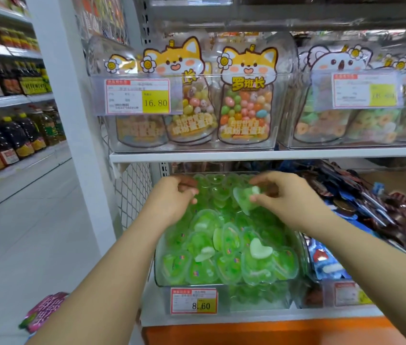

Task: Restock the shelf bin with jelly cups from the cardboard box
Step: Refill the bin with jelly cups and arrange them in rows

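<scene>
Both hands reach over the clear shelf bin [259, 300] on the lower shelf, which is already heaped with green heart-shaped jelly cups [229, 247] up to its front rim. The right hand [284, 195] pinches a single jelly cup [244, 199] by its edge between thumb and fingertips and holds it tilted above the rear of the heap, probably because the back has the most room left. The left hand [172, 197] hovers over the far-left cups with its fingers curled. Whether it holds one or only steadies the pile, I cannot tell. The cardboard box is out of view. A price tag [194, 301] sits on the bin's front wall, so cups need to stay behind it.
</scene>
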`<action>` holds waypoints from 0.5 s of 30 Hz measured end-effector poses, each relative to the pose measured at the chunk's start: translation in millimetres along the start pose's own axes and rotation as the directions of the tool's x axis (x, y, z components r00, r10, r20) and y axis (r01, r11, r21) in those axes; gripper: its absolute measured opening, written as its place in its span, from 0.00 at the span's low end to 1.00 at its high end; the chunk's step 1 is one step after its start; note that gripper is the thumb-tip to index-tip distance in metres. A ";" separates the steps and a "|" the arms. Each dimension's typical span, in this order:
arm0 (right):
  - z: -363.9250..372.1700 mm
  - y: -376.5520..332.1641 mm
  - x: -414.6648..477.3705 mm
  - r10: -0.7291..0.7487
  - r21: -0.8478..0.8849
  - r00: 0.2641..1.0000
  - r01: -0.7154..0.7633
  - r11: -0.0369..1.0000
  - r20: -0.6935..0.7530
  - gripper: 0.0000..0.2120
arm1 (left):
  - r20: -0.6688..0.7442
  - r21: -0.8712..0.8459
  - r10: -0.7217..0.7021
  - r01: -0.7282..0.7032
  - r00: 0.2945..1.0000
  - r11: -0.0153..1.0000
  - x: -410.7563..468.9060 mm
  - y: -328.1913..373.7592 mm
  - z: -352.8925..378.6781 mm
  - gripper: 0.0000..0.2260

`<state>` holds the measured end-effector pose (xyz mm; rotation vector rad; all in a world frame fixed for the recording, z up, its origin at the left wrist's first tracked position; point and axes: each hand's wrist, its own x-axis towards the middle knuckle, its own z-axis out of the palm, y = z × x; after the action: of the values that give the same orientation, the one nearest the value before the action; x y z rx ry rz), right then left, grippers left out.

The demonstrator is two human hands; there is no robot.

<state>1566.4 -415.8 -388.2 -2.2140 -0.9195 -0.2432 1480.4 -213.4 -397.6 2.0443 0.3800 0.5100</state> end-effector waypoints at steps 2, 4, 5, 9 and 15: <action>18.6 -9.2 12.1 0.040 0.280 0.998 -0.052 0.959 0.047 0.09 | 0.027 -0.122 -0.016 0.019 1.000 0.992 -0.5 1.3 1.0 0.08; 35.5 -19.3 23.9 0.089 0.527 0.991 -0.130 0.840 0.103 0.06 | 0.057 -0.214 -0.004 0.016 0.998 0.977 0.3 0.8 2.0 0.11; 42.0 -23.4 30.2 0.111 0.594 0.988 -0.154 0.790 0.109 0.06 | 0.059 -0.244 0.007 0.008 0.998 0.970 0.8 0.8 1.5 0.11; 59.8 -36.1 51.5 0.153 0.770 0.968 -0.249 0.587 0.197 0.08 | -0.066 -0.286 -0.003 -0.016 0.998 0.958 9.8 -5.9 -4.0 0.10; 69.2 -33.6 64.5 0.154 0.779 0.955 -0.295 0.553 0.252 0.06 | 0.039 -0.496 -0.179 0.175 0.983 0.850 19.1 -12.4 3.2 0.07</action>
<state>1584.1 -317.1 -393.2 -1.4388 -0.6118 0.4282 1497.8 -200.8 -405.9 1.4882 0.3904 0.4474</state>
